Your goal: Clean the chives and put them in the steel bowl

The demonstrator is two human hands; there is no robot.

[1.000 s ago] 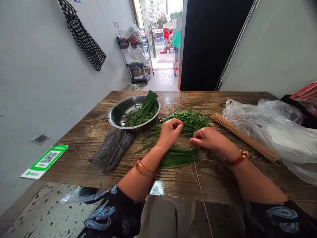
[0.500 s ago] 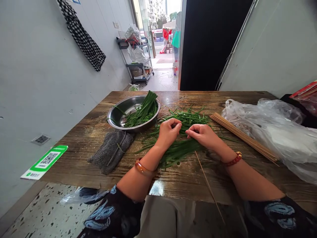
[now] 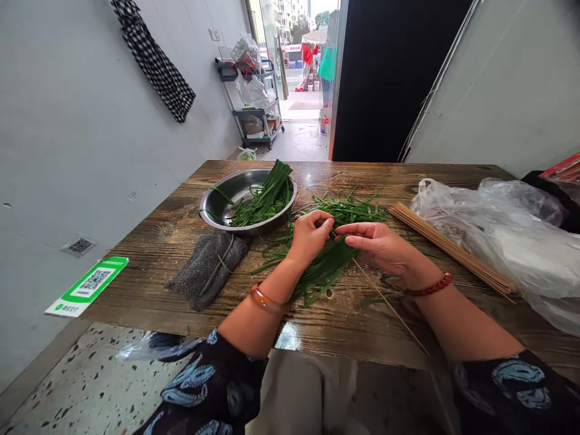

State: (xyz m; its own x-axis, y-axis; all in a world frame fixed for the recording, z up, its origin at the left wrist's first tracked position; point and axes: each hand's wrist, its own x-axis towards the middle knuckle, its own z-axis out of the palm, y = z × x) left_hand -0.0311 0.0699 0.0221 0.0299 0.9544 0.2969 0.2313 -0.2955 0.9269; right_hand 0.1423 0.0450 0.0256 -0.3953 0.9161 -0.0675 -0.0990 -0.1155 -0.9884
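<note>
My left hand [image 3: 313,234] is closed in a pinch above a bunch of long green chives [image 3: 324,269]. A thin bamboo skewer [image 3: 392,307] slants from beneath my hands down toward the table's near edge. Its upper end runs in line with my left fingertips, though the hold itself is hidden. My right hand [image 3: 380,246] is beside the left one, thumb and index finger apart, with nothing visible between them. More loose chives [image 3: 351,210] lie behind both hands.
A steel bowl [image 3: 212,219] with chives stands left. Nearer lies a grey mesh cloth [image 3: 206,269]. To the right are a bundle of bamboo skewers [image 3: 448,248] and clear plastic bags [image 3: 493,223]. A green QR-code card [image 3: 88,286] sits at the table's left edge.
My right fingers have spread from a pinch and moved slightly right. The skewer's lower end has swung right and up. My left hand stays pinched; the view has shifted a little.
</note>
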